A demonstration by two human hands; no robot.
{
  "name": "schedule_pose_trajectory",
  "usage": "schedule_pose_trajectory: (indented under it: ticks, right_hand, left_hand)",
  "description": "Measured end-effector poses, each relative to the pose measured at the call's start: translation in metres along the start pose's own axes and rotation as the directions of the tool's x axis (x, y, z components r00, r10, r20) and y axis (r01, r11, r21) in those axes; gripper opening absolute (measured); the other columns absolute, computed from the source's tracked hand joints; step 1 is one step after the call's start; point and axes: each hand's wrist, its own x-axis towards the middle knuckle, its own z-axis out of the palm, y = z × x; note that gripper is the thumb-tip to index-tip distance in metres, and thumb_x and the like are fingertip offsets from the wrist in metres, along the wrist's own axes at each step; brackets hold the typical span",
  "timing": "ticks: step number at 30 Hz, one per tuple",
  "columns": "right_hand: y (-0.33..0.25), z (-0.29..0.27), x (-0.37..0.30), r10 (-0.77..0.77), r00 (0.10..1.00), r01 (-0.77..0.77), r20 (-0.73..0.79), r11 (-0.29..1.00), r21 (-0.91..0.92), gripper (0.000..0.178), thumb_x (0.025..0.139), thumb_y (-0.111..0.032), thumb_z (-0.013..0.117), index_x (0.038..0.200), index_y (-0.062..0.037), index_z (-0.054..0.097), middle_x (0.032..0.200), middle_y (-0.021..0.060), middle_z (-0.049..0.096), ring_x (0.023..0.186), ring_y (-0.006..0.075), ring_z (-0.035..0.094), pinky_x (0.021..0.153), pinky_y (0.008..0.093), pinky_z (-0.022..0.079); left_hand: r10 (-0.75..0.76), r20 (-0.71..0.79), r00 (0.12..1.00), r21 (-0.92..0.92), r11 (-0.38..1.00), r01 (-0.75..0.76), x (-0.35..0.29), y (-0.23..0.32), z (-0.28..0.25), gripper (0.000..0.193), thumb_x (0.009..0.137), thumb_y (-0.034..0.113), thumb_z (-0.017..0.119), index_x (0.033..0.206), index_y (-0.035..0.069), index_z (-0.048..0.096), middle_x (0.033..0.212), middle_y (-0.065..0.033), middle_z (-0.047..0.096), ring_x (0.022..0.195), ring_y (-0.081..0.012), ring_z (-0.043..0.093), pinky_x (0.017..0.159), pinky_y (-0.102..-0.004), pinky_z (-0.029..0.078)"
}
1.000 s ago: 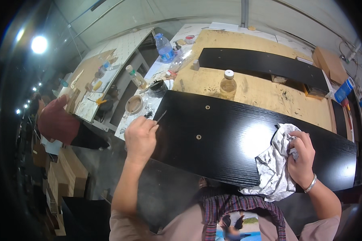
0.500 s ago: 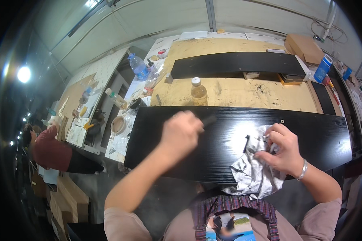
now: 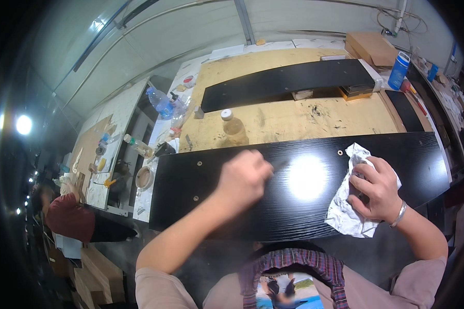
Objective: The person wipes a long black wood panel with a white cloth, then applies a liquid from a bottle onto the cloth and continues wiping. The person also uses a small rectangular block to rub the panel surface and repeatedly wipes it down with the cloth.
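Note:
A glossy black wood-grain panel (image 3: 232, 206) lies across the bench in front of me. My left hand (image 3: 245, 175) is closed above its middle; a dark, blurred shape shows by the fingertips, too smeared to identify. My right hand (image 3: 374, 188) grips a crumpled white rag (image 3: 348, 206) with dark stains, pressing it on the panel's right part. A small brass-coloured ring (image 3: 340, 152) sits in the panel's face near the rag. Two similar rings, one of them a brass-coloured ring (image 3: 199, 163), show at the left end.
Behind the panel stands a bottle of yellowish liquid (image 3: 234, 131). A second black panel (image 3: 288, 82) rests on blocks farther back. Plastic bottles, including a clear blue bottle (image 3: 161, 105), and a round tub (image 3: 144, 177) line the left; a blue bottle (image 3: 398, 72) stands right. Another person (image 3: 69, 216) works far left.
My right hand has carried the rag rightward and up onto the panel. My left hand has shifted slightly right, revealing the rings at the left end. The whole view has turned a little.

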Motion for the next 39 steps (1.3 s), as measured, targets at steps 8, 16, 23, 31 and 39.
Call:
schedule_pose_trajectory:
  ticks: [8,16,23,31,39]
  right_hand:
    - [0.006,0.016,-0.005,0.033,0.998,-0.037,-0.059,0.997,-0.063,0.019,0.068,-0.015,0.079,0.081,-0.0089,0.067,0.097,0.0081,0.064,0.098,0.0349,0.063,0.084,0.0470,0.052]
    - [0.004,0.015,-0.005,0.029,0.995,-0.037,-0.093,0.996,-0.086,0.018,0.065,-0.008,0.074,0.081,-0.0080,0.066,0.095,0.0082,0.065,0.098,0.0348,0.063,0.082,0.0457,0.053]
    - [0.005,0.016,-0.009,0.044,0.995,-0.050,-0.086,0.996,-0.076,0.024,0.063,-0.003,0.073,0.085,-0.0071,0.065,0.101,0.0093,0.066,0.102,0.0383,0.063,0.083,0.0484,0.053]
    - [-0.002,0.020,0.000,0.034,0.995,-0.038,-0.098,0.998,-0.043,0.024,0.063,-0.001,0.072,0.086,-0.0059,0.065,0.100,0.0099,0.066,0.102,0.0394,0.063,0.083,0.0488,0.052]
    - [-0.004,0.018,-0.007,0.085,0.996,-0.087,-0.042,0.994,-0.069,0.026,0.063,0.004,0.070,0.088,-0.0026,0.065,0.102,0.0136,0.065,0.105,0.0427,0.062,0.087,0.0504,0.051]
  left_hand:
    - [-0.041,0.056,0.998,-0.005,0.999,0.041,0.011,0.011,0.010,0.007,0.079,0.009,0.077,0.082,0.008,0.071,0.077,-0.0093,0.060,0.072,-0.0308,0.065,0.063,-0.0425,0.053]
    - [-0.135,-0.018,0.991,0.064,0.989,0.136,-0.002,-0.011,-0.004,0.008,0.077,0.007,0.077,0.082,0.008,0.071,0.076,-0.0093,0.061,0.071,-0.0302,0.064,0.063,-0.0420,0.053]
    - [-0.101,0.014,0.995,0.076,0.992,0.100,-0.028,0.021,-0.021,0.009,0.078,0.007,0.074,0.078,0.011,0.067,0.073,-0.0056,0.055,0.067,-0.0254,0.060,0.055,-0.0387,0.050]
    - [-0.539,-0.312,0.782,0.348,0.702,0.622,-0.124,-0.093,-0.122,0.010,0.086,0.013,0.073,0.081,0.003,0.073,0.079,-0.0145,0.066,0.075,-0.0351,0.067,0.068,-0.0452,0.051]
    - [-0.202,-0.140,0.969,0.241,0.943,0.231,-0.128,0.034,-0.084,0.010,0.079,0.007,0.070,0.073,0.010,0.062,0.066,-0.0049,0.054,0.060,-0.0250,0.055,0.052,-0.0401,0.045]
